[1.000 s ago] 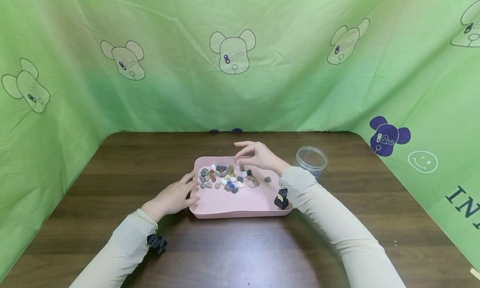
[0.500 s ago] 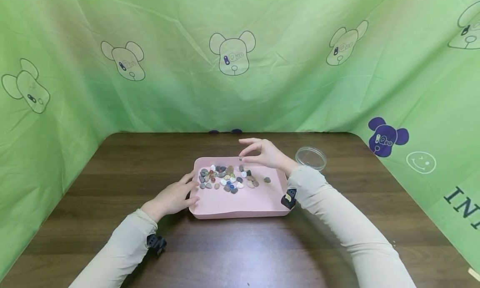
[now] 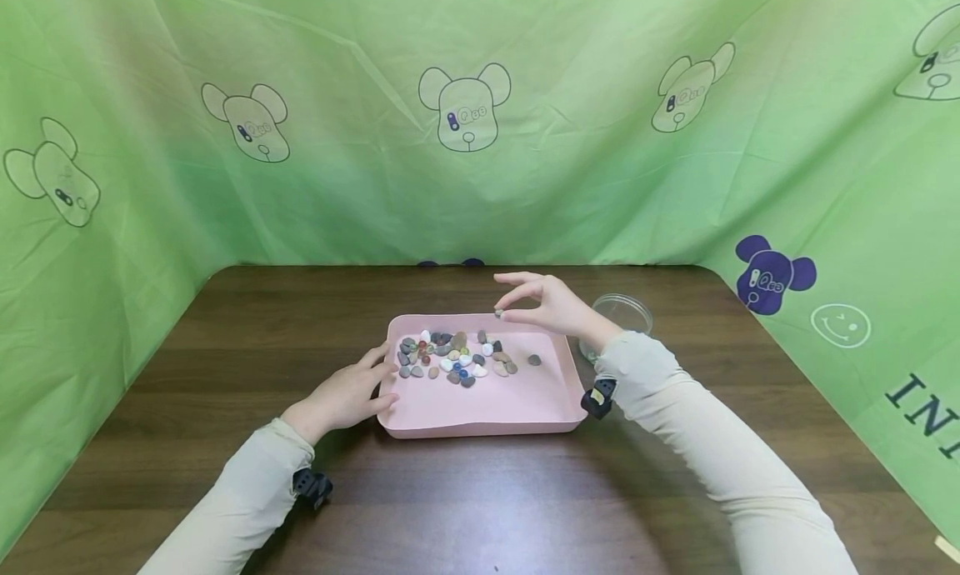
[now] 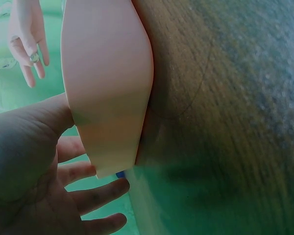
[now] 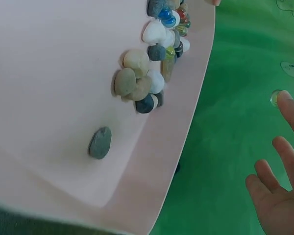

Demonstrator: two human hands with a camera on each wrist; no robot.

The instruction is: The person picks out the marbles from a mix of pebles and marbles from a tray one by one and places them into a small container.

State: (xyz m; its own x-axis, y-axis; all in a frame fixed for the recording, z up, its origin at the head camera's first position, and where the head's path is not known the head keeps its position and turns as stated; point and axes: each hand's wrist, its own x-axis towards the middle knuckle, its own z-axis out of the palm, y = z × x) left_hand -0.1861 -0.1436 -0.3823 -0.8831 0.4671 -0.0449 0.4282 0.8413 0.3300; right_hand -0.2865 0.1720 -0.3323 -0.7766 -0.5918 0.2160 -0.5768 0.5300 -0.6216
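Note:
My right hand [image 3: 558,308] is above the back right of the pink tray [image 3: 517,408]. Between its thumb and index finger it pinches a small clear glass marble [image 4: 35,58] with a greenish tint, and the other fingers spread loosely. At the tray's left side, my left hand [image 3: 341,400] rests on the rim with relaxed fingers; in the left wrist view its thumb [image 4: 49,115] crosses the edge. Inside the tray lie several pebbles [image 5: 136,62] in grey, white and tan, mixed with marbles such as a blue one [image 5: 168,20]. A single grey pebble [image 5: 100,142] sits apart on the right.
A clear round jar [image 3: 637,308] stands right of the tray, partly hidden by my right forearm. Everything stands on a dark wooden table [image 3: 420,508]. A green printed cloth [image 3: 337,200] hangs behind the table and along its sides.
My right hand has moved right and slightly up with the marble pinched between its fingers. The left hand and the tray have stayed in place.

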